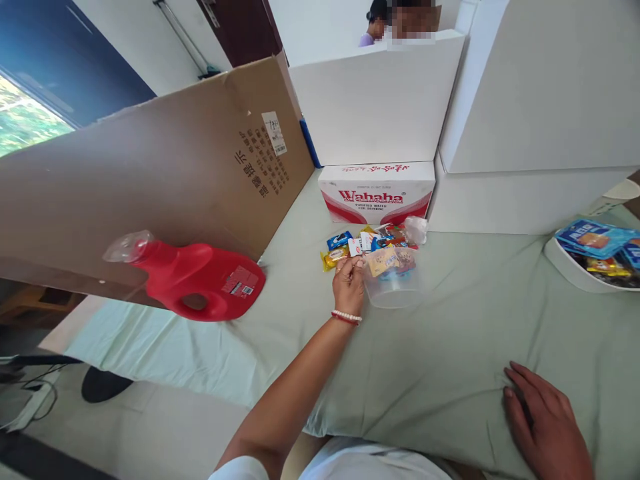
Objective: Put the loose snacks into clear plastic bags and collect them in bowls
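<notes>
My left hand (349,282) reaches out over the green cloth with its fingers pinched on a small white-and-red snack packet (355,247). Right beside it stands a clear plastic cup (393,283) with a few packets inside. More small packets (340,240) lie scattered behind the cup. Flat on the cloth at the lower right rests my right hand (543,420), fingers stretched out and holding nothing.
A red detergent jug (200,280) lies on its side at the left against a leaning cardboard sheet (150,167). A Wahaha box (376,193) and white boxes (525,120) stand behind. A white bowl (575,270) of snack packets sits at the right. A person is beyond the boxes.
</notes>
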A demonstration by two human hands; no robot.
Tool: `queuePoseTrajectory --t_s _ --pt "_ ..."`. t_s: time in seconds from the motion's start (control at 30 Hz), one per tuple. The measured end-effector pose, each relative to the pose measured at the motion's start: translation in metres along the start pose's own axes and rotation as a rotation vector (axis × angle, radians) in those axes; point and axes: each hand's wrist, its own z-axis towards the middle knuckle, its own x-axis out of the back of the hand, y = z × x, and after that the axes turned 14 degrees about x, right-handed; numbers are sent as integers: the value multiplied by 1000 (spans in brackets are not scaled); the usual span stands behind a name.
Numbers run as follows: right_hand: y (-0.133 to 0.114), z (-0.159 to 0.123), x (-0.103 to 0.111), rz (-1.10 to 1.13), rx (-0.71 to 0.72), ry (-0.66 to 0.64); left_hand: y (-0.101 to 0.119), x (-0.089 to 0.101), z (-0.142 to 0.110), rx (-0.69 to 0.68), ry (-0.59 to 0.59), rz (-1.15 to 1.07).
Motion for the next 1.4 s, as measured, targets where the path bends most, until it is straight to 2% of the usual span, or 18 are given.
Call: queuePoseTrajectory --t_s 0.1,0.17,0.27,0.37,0.43,0.5,0.57,0.67,0.73,0.8,0.87,0.93,1.07,1.13,1.17,1.3,1.33,1.4 --pt "-6 7 6 118 -178 51 4 12 -38 -161 -186 176" --pt "-14 16 15 296 -368 93 2 16 -63 -131 -343 208" --pt "-31 32 34 818 -560 138 -6 12 -95 23 -556 219" --pt "-47 36 52 1250 -543 -10 -20 -1 -116 184 -635 214" --pt "-54 31 60 1373 -499 -141 -32 -10 -123 248 -666 214" --pt "-55 25 69 1399 -481 -169 -42 -18 -127 269 -701 238" --pt "-51 21 83 1306 -484 -107 -50 -23 -126 237 -709 288" --pt "-33 24 112 921 -488 39 -56 -21 -120 100 -690 437" --pt "-16 30 130 635 -432 63 -59 -12 -113 -40 -675 582" --pt "3 40 136 400 -327 39 -64 2 -106 -180 -641 711" --pt "22 53 128 227 -217 8 -72 19 -100 -276 -587 795" --pt "38 69 111 121 -147 -45 -80 37 -99 -346 -547 864" --pt "62 105 82 125 -97 -191 -93 68 -106 -495 -519 965" --pt "79 122 80 172 -162 -178 -99 78 -111 -563 -495 990" --pt "91 129 83 167 -241 -131 -102 82 -113 -593 -481 996" --pt "159 151 105 -132 -727 209 -113 89 -116 -646 -449 1012" --pt "178 156 109 -198 -827 255 -114 90 -116 -646 -449 1013" --pt "211 167 113 -215 -973 245 -115 89 -115 -645 -450 1010"
